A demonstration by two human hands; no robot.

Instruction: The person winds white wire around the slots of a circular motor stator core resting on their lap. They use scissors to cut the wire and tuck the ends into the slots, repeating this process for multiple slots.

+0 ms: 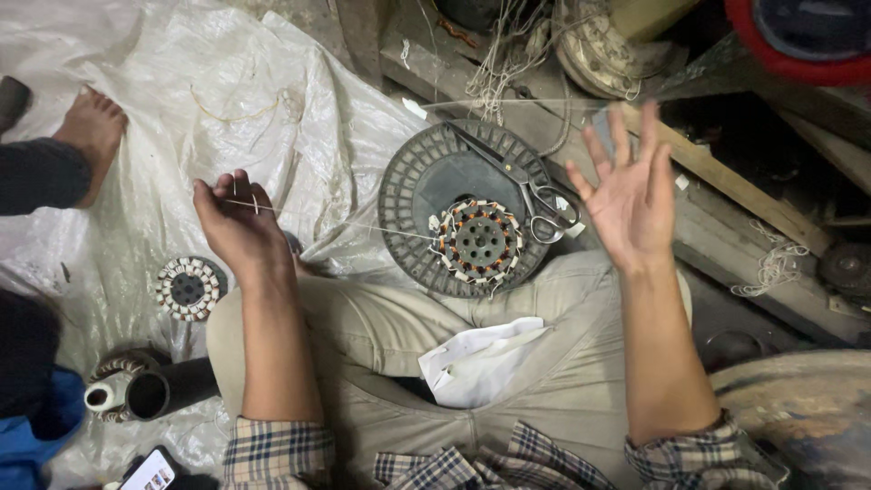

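A worker's khaki-clad lap (508, 363) fills the foreground. On the white plastic sheet (227, 109) a dark ribbed disc (417, 191) carries a copper-wound stator (478, 240), likely heavy and rigid, best held by its rim. The right hand (626, 195) is spread, holding nothing; the left hand (238, 222) pinches a thin, fragile-looking thread (363, 224) running to the stator. Scissors (531, 186) lie close beside it.

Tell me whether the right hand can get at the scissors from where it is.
Probably yes. The right hand is open and empty, raised just beside the scissors, which lie uncovered on the round black disc. Nothing shows between them.
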